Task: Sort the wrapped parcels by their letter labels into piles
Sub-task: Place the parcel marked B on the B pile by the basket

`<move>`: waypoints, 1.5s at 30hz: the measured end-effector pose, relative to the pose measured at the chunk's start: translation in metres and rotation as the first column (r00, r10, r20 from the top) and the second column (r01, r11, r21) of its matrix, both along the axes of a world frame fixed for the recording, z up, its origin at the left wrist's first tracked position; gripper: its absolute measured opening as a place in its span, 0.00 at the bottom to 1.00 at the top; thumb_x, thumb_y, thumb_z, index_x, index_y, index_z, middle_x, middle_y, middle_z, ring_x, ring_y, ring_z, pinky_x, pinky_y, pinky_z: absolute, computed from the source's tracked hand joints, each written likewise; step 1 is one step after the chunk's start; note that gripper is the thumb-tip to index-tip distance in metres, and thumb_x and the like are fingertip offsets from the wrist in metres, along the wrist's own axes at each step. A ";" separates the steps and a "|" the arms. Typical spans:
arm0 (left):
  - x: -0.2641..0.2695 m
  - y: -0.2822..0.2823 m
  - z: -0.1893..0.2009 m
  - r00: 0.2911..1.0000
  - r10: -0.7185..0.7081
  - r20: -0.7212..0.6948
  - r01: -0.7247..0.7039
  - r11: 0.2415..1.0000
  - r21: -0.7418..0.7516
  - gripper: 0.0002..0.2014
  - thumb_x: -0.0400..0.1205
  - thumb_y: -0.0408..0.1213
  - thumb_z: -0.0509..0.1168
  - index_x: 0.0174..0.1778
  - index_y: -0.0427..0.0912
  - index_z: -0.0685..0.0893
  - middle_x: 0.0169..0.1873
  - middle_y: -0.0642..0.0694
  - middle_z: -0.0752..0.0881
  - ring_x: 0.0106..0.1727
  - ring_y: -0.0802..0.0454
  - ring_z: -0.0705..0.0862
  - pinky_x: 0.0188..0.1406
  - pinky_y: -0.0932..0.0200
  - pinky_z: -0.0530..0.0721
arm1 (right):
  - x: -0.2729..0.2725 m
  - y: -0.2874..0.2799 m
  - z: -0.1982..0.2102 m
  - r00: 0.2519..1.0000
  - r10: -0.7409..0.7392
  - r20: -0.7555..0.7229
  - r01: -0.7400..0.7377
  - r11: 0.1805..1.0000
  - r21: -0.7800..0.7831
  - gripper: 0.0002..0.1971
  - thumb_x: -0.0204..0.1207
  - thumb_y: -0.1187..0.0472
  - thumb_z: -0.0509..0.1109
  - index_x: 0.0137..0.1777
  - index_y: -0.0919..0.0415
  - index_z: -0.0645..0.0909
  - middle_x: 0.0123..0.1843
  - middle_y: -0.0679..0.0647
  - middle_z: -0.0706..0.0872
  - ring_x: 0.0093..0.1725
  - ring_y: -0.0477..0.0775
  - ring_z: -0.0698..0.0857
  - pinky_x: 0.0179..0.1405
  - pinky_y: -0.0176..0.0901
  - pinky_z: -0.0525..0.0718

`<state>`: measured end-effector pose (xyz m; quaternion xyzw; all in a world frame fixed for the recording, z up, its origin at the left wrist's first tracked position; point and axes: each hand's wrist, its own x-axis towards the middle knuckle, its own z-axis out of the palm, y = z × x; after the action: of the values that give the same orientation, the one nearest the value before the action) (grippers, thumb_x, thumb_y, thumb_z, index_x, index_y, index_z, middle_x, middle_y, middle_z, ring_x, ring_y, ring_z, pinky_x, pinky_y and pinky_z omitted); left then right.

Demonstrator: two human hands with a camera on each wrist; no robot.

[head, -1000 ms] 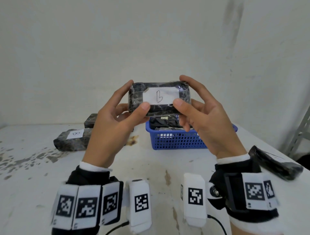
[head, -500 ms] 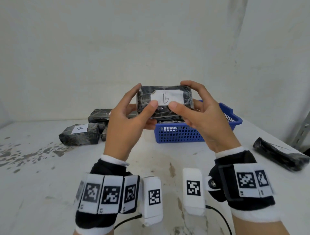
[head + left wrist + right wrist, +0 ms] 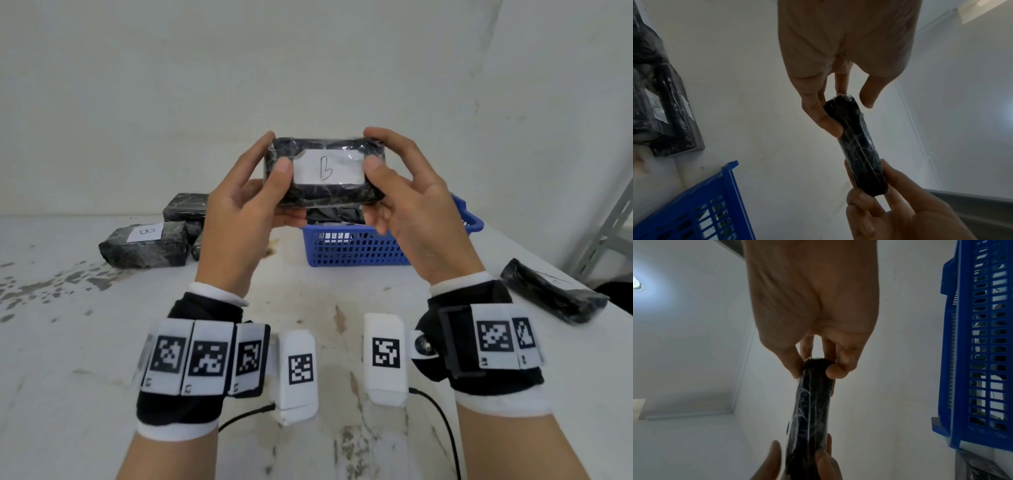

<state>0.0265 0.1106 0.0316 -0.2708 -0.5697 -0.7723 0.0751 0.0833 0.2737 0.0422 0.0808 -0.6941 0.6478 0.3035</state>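
Both hands hold one black plastic-wrapped parcel (image 3: pixel 324 173) up in front of the wall, its white label with a handwritten B facing me. My left hand (image 3: pixel 246 219) grips its left end, thumb on the front. My right hand (image 3: pixel 407 209) grips the right end the same way. The wrist views show the parcel (image 3: pixel 857 146) (image 3: pixel 809 410) edge-on, pinched at both ends. Below and behind it, a blue basket (image 3: pixel 359 250) holds more dark parcels. A parcel labelled B (image 3: pixel 145 244) lies at the table's left with others (image 3: pixel 186 209) behind it.
Another black parcel (image 3: pixel 551 294) lies near the table's right edge. A grey metal rack upright (image 3: pixel 606 236) stands beyond that edge. The white table (image 3: pixel 85 342) is stained and meets the wall behind the basket.
Both hands have spread their thumbs apart, uncovering the whole label, and tilted the parcel's face toward me. The view has shifted slightly, showing more of the left pile.
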 end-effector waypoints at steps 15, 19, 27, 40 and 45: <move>0.001 0.000 -0.003 0.994 0.079 -0.071 -0.085 0.992 -0.094 0.25 0.80 0.37 0.71 0.74 0.50 0.75 0.44 0.49 0.89 0.32 0.55 0.88 0.38 0.61 0.88 | 0.002 -0.008 -0.001 1.000 -0.014 -0.005 0.014 1.000 0.005 0.24 0.75 0.61 0.78 0.70 0.51 0.76 0.42 0.49 0.91 0.26 0.40 0.80 0.28 0.31 0.78; 0.004 0.003 -0.004 0.991 0.099 -0.089 -0.108 0.988 -0.111 0.25 0.80 0.38 0.72 0.73 0.49 0.75 0.43 0.47 0.88 0.30 0.56 0.87 0.36 0.61 0.87 | 0.004 -0.012 -0.002 1.000 -0.015 -0.013 0.014 1.000 -0.009 0.25 0.75 0.65 0.79 0.69 0.53 0.74 0.48 0.53 0.90 0.28 0.38 0.84 0.29 0.28 0.79; 0.002 0.002 -0.004 0.988 0.117 -0.105 -0.128 0.986 -0.111 0.22 0.82 0.38 0.70 0.72 0.49 0.76 0.42 0.46 0.88 0.30 0.55 0.87 0.36 0.58 0.88 | 0.004 -0.014 -0.002 0.999 -0.019 -0.032 0.019 1.000 -0.011 0.23 0.76 0.65 0.78 0.67 0.53 0.74 0.49 0.53 0.90 0.28 0.37 0.85 0.29 0.27 0.80; 0.000 -0.001 -0.003 0.990 0.111 -0.087 -0.120 0.988 -0.099 0.12 0.85 0.42 0.64 0.64 0.50 0.77 0.46 0.41 0.89 0.35 0.47 0.89 0.37 0.42 0.89 | 0.002 -0.006 -0.004 1.000 0.011 -0.008 -0.011 0.999 0.032 0.11 0.83 0.60 0.71 0.61 0.48 0.76 0.39 0.50 0.90 0.25 0.48 0.78 0.24 0.37 0.79; 0.002 -0.001 -0.002 0.991 0.116 -0.068 -0.123 0.988 -0.097 0.08 0.87 0.44 0.62 0.60 0.49 0.77 0.46 0.39 0.88 0.32 0.46 0.87 0.34 0.42 0.87 | 0.001 -0.006 -0.003 1.000 -0.014 0.016 0.013 0.999 0.048 0.05 0.86 0.57 0.67 0.58 0.49 0.78 0.36 0.49 0.89 0.28 0.58 0.77 0.21 0.41 0.76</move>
<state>0.0282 0.1095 0.0298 -0.2636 -0.6205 -0.7278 0.1252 0.0848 0.2679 0.0394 0.0781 -0.7125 0.6295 0.3000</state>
